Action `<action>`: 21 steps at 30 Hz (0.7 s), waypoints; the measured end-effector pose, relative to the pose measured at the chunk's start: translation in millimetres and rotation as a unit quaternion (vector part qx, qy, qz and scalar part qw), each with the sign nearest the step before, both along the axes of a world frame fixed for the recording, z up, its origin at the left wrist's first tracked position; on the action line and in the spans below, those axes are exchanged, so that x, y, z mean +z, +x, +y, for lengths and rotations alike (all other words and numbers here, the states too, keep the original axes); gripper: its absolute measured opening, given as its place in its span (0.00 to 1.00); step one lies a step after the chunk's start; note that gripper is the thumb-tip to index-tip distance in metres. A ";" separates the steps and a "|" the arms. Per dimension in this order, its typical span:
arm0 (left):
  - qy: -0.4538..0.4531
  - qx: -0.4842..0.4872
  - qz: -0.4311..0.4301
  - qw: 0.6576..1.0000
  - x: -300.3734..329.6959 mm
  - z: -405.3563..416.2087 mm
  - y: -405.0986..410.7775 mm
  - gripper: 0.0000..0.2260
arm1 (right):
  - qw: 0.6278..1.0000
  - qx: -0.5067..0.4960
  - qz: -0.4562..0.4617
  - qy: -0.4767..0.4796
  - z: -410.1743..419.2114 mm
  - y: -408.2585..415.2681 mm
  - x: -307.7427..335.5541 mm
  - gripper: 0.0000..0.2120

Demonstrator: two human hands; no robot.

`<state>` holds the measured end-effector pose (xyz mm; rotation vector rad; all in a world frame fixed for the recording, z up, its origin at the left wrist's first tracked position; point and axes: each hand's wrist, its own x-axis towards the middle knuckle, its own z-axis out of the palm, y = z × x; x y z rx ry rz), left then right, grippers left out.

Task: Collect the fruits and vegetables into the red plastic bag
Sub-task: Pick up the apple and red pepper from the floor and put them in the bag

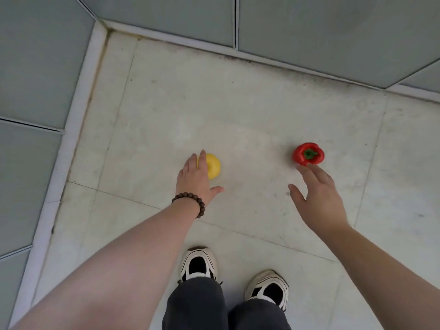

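While I bend over the pale stone-tile floor [238, 103], two pieces of produce lie on it, well apart from each other. One is a smooth, round yellow fruit [212, 166] with a dimple in its top; what kind it is I cannot tell. The other is a glossy red bell pepper [308, 154], lobed, with a short green stem pointing up at me.

My left hand [194, 181] reaches over the left side of the yellow fruit, fingers together and stretched out, thumb splayed to the right; it is spread wide and grips nothing, and whether the fingers touch the fruit I cannot tell. Around that wrist sits one bracelet of round dark-brown wooden beads [191, 201].

My right hand [319, 198] is also spread and empty, fingertips just beside the near edge of the red pepper, thumb held wide to the left.

Below, I count two white-and-black sneakers [198, 264] with mesh panels, showing under dark grey trouser legs [197, 303]. Grey-green flat panels [35, 67] with thin seams stand along the white skirting at the floor's edges. No writing or label can be read anywhere, and the red bag is not in view.
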<state>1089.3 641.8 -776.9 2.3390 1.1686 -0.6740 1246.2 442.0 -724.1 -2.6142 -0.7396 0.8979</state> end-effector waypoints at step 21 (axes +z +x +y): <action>-0.035 -0.009 -0.147 0.988 -29.3 -13.8 66.3 0.36 | 0.998 -0.048 -0.036 -0.014 2.9 69.2 -73.2 0.47</action>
